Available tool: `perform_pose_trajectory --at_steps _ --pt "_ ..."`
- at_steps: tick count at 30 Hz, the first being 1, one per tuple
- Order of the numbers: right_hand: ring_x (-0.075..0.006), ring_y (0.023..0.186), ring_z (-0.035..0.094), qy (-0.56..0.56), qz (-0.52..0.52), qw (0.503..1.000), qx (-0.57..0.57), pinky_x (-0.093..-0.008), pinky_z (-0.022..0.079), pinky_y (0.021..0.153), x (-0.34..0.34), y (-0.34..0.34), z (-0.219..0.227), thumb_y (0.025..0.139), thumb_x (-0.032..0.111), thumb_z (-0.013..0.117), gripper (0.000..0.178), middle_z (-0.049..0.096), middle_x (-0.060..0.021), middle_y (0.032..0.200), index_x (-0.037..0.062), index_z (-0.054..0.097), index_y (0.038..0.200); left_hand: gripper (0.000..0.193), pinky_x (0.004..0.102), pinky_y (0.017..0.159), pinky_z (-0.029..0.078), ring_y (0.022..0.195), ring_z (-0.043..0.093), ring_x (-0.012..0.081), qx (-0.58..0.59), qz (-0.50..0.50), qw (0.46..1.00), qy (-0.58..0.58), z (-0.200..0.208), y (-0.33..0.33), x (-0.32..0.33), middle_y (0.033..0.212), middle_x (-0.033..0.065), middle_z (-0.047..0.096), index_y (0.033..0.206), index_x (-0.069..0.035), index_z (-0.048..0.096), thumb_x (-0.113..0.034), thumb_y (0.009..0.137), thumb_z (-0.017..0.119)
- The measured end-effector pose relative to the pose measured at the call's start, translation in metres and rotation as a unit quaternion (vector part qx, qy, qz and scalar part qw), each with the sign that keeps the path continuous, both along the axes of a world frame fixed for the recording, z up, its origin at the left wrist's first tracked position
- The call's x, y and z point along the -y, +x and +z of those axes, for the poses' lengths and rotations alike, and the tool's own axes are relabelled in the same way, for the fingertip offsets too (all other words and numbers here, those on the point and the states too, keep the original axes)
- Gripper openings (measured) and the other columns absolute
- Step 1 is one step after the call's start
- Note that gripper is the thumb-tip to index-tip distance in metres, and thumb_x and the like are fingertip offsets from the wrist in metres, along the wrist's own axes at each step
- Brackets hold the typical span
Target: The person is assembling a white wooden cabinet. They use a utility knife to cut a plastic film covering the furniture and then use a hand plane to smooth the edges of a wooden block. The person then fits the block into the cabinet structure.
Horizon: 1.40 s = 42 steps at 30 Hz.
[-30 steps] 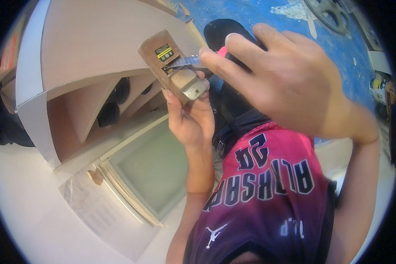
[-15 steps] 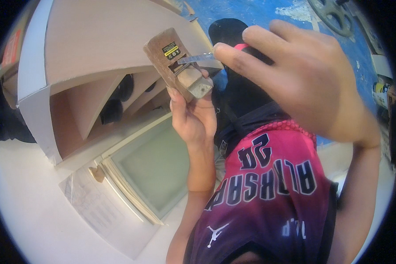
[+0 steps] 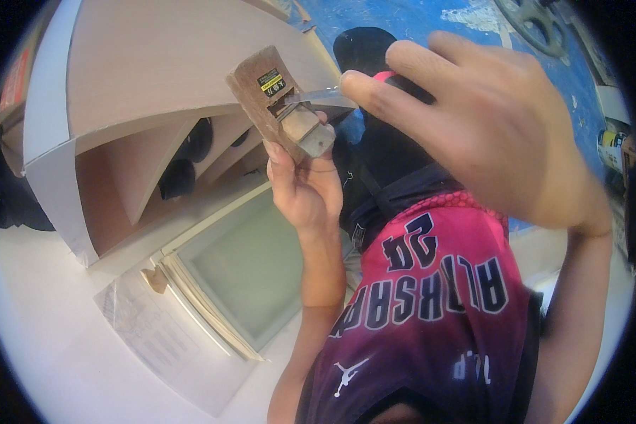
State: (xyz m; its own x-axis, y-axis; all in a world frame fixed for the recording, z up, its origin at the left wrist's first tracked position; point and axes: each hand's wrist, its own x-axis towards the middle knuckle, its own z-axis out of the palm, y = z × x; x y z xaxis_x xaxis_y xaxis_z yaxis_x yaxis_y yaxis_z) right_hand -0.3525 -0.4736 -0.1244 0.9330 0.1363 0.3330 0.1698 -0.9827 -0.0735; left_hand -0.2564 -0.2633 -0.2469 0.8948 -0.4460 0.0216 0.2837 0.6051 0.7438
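Note:
My left hand is wrapped round a small wooden hand plane, held up and tilted. The plane has a black and yellow label, a wooden wedge and a grey metal blade sticking out at its lower end. Above it to the right, my right hand is closed in a pinch on a thin, shiny strip. The far end of that strip reaches the plane's opening beside the wedge. Motion blurs the strip, and its kind cannot be made out.
A wooden unit with open slanted compartments stands on the left, with dark objects inside. Below it is a pale green panel next to a plastic-covered sheet. A round wheel-like part lies on the blue floor.
The plane and my left hand have shifted slightly left. My right hand stays nearly in place, and the strip looks more blurred.

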Motion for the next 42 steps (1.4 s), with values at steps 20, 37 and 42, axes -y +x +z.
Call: perform_pose_trajectory --at_steps 20,37,42 --pt "-0.0216 0.082 0.062 0.021 -0.011 0.998 -0.064 -0.0339 0.052 0.063 -0.012 -0.002 -0.021 0.078 0.011 0.067 0.049 0.060 -0.0028 0.100 0.0109 0.067 0.127 0.053 0.0462 0.105 0.051 0.127 0.060 0.0300 0.032 0.013 0.999 0.038 -0.003 -0.003 0.007 0.140 0.0161 0.059 0.147 0.000 0.046 -0.035 0.108 0.053" --pt "-0.0215 0.083 0.062 0.034 -0.003 0.999 0.001 -0.0366 0.051 0.063 0.004 -0.001 -0.005 0.079 0.011 0.066 0.044 0.060 -0.0024 0.096 0.0149 0.071 0.123 0.057 0.0446 0.103 0.053 0.125 0.060 0.0329 0.037 -0.044 0.998 0.007 0.000 -0.004 0.001 0.141 0.0215 0.056 0.150 -0.002 0.043 -0.042 0.110 0.047" --pt "-0.0220 0.090 0.065 0.015 0.034 0.997 -0.065 -0.0309 0.056 0.075 0.008 0.004 0.009 0.091 0.013 0.070 0.035 0.065 -0.0038 0.104 0.0085 0.072 0.125 0.059 0.0458 0.103 0.054 0.124 0.061 0.0352 0.014 -0.013 1.000 -0.020 0.002 -0.001 0.000 0.137 0.0233 0.058 0.147 0.003 0.042 -0.039 0.107 0.053"
